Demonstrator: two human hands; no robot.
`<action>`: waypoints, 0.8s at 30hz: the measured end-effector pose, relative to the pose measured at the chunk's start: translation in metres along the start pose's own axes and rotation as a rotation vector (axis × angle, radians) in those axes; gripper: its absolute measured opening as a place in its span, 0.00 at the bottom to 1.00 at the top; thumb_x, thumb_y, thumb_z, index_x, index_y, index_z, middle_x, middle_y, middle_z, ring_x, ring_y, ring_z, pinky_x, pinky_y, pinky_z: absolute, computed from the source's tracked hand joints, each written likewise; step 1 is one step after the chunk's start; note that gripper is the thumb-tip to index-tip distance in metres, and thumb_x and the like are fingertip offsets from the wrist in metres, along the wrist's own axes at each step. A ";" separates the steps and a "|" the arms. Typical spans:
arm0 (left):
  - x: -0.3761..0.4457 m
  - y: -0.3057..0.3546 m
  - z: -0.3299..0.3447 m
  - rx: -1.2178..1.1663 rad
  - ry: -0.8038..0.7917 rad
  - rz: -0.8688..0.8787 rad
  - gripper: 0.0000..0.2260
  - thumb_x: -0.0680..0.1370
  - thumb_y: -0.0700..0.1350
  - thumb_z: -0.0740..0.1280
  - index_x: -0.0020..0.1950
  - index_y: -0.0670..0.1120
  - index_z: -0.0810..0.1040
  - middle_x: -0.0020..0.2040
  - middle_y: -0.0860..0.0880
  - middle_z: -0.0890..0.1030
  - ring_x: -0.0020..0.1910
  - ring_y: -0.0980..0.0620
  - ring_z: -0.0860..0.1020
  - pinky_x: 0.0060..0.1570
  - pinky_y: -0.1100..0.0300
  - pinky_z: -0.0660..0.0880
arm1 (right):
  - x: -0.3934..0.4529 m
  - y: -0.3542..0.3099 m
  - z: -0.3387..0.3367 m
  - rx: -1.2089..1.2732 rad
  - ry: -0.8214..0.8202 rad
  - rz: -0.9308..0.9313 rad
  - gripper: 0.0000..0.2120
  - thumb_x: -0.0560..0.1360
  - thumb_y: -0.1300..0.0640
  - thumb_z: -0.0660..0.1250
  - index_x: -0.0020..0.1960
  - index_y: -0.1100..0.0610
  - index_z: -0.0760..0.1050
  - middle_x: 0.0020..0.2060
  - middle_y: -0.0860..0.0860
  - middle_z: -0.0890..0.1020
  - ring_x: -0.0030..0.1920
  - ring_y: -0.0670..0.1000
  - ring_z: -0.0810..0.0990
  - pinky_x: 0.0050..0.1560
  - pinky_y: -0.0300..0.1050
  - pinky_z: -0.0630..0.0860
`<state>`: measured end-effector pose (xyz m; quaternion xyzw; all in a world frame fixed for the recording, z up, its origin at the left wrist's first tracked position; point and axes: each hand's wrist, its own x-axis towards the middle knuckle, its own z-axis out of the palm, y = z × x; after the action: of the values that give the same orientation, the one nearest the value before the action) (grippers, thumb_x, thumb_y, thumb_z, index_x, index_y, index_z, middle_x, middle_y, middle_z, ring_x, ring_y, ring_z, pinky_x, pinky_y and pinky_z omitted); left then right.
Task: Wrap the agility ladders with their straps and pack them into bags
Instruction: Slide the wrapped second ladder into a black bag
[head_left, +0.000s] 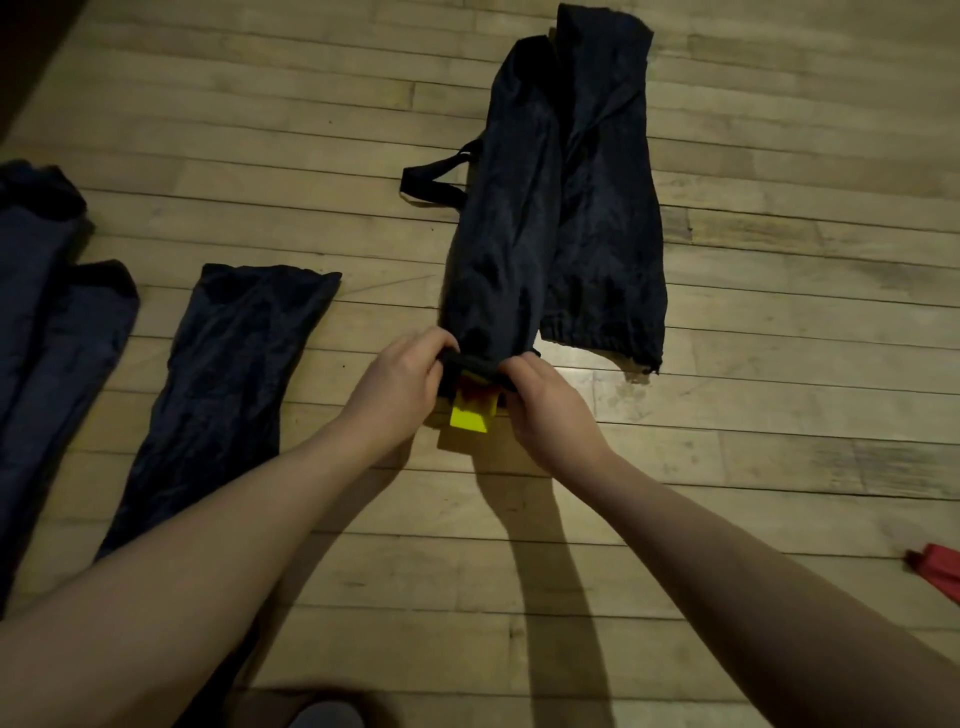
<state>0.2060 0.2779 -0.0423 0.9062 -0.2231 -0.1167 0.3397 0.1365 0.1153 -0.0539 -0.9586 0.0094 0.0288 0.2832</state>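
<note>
- The yellow ladder bundle (471, 415) pokes its flat end out of the mouth of a dark navy bag (498, 249), directly under and between the fingers of both hands; the rest of it is hidden inside the fabric.
- The left hand (400, 384) has its fingers curled and pinching the bag's dark rim on its left side.
- The right hand (540, 400) has its fingers curled and pinching the same rim on the right side, so the opening is stretched between the two hands.
- The bag runs away from the fingers across the wooden floor (779, 467), with a carry strap (431, 179) looping out on its left.
- A second navy bag (605, 270) lies flat just right of it.
- Left of the fingers lies another flat bag (228, 374); farther left, more dark bags (47, 322).
- Far right of the fingers, a red item (937, 571) at the frame edge.
</note>
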 end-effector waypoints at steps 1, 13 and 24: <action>-0.001 0.003 -0.001 -0.018 -0.043 -0.035 0.10 0.81 0.37 0.59 0.60 0.46 0.74 0.49 0.45 0.77 0.46 0.48 0.76 0.46 0.53 0.75 | -0.001 0.001 0.001 -0.002 0.002 -0.015 0.12 0.75 0.63 0.64 0.59 0.61 0.74 0.51 0.56 0.77 0.51 0.57 0.75 0.48 0.56 0.75; 0.008 -0.009 0.006 -0.036 0.000 -0.183 0.18 0.75 0.30 0.62 0.62 0.43 0.74 0.59 0.49 0.69 0.62 0.49 0.70 0.64 0.62 0.67 | 0.002 -0.005 0.001 -0.270 -0.051 -0.084 0.26 0.71 0.45 0.73 0.61 0.58 0.68 0.55 0.53 0.75 0.55 0.55 0.71 0.54 0.46 0.66; 0.039 0.022 -0.002 -0.332 0.053 -0.172 0.13 0.74 0.30 0.57 0.48 0.46 0.73 0.44 0.47 0.76 0.45 0.49 0.74 0.40 0.59 0.71 | 0.017 -0.001 -0.006 -0.227 0.020 0.020 0.23 0.71 0.50 0.74 0.56 0.59 0.66 0.51 0.55 0.75 0.50 0.56 0.71 0.48 0.47 0.64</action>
<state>0.2335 0.2451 -0.0283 0.8561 -0.1134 -0.1565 0.4792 0.1537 0.1129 -0.0489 -0.9846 0.0186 0.0229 0.1725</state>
